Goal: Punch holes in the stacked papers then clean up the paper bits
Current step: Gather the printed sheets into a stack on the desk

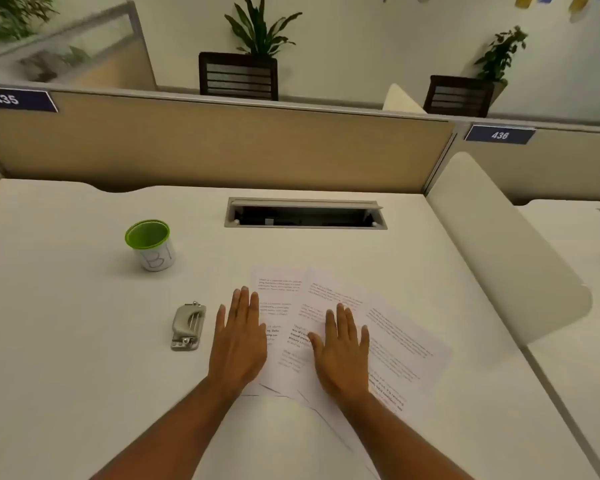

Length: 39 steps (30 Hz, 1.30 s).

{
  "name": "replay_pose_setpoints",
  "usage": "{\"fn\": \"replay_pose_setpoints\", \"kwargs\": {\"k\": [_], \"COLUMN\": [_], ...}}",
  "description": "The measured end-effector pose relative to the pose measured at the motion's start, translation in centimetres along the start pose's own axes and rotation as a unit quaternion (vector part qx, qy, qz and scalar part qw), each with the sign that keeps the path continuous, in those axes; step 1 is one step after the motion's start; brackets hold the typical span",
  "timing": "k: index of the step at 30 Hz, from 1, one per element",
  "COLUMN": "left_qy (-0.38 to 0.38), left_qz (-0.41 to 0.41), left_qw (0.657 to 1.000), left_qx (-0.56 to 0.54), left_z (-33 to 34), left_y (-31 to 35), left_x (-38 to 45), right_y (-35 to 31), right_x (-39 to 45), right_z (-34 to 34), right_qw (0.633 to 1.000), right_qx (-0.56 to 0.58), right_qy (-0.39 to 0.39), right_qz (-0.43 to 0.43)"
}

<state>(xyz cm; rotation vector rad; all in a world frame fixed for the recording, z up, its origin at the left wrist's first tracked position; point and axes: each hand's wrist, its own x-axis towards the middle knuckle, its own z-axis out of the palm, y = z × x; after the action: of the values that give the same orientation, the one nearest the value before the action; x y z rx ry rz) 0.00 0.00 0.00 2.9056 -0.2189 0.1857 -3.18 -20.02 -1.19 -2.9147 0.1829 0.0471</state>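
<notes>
Several printed white papers [395, 337] lie fanned out, overlapping, on the white desk [66, 341] in front of me. My left hand [239, 337] rests flat with fingers together at the left edge of the papers, partly on the desk. My right hand [342, 351] lies flat on top of the middle sheets, fingers spread slightly. Neither hand holds anything. A grey metal hole punch [187, 326] sits on the desk just left of my left hand, apart from it.
A white cup with a green rim [150, 244], marked with handwritten letters, stands at the back left. A cable tray opening [305, 213] is set into the desk behind the papers. A beige partition [222, 147] closes the far edge; a white divider [499, 251] bounds the right.
</notes>
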Motion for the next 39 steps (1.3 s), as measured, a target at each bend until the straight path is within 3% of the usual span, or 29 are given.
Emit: {"fn": "replay_pose_setpoints", "kwargs": {"k": [4,8,17,19,23,25,28,34,39], "left_qy": [-0.051,-0.113,-0.118,-0.101,-0.074,-0.078,-0.081,-0.067,-0.078], "left_qz": [-0.032,-0.039,-0.064,-0.09,-0.132,-0.135,-0.154,-0.177,-0.204], "left_qw": [0.998,0.993,0.99,0.989,0.987,0.987,0.984,0.979,0.974], "left_qx": [0.002,-0.016,-0.051,-0.053,-0.05,-0.043,-0.044,-0.069,-0.067], "left_z": [1.2,2.3,2.2,1.7,1.1,1.2,1.3,1.2,0.9], "left_y": [0.1,0.4,1.0,1.2,2.2,2.8,3.7,3.9,4.1], "left_x": [-0.9,-1.4,-1.0,-0.7,-0.3,-0.2,0.1,0.6,1.3], "right_y": [2.0,1.9,-1.5,-1.4,0.1,0.7,-0.1,-3.7,-2.3], "right_x": [-1.9,-2.2,1.4,1.8,0.7,-0.1,-0.3,2.0,1.8], "right_z": [0.9,1.5,1.4,0.8,0.2,0.2,0.7,0.6,-0.2], "right_qw": [0.997,0.996,0.992,0.995,0.991,0.987,0.99,0.987,0.987], "right_qx": [0.01,0.016,0.034,0.047,0.086,0.074,0.072,0.147,0.141], "right_qy": [0.011,-0.007,-0.067,-0.034,0.061,0.072,0.0,-0.059,-0.011], "right_qz": [0.077,0.093,-0.104,-0.078,0.079,0.121,0.119,-0.027,0.07]}}
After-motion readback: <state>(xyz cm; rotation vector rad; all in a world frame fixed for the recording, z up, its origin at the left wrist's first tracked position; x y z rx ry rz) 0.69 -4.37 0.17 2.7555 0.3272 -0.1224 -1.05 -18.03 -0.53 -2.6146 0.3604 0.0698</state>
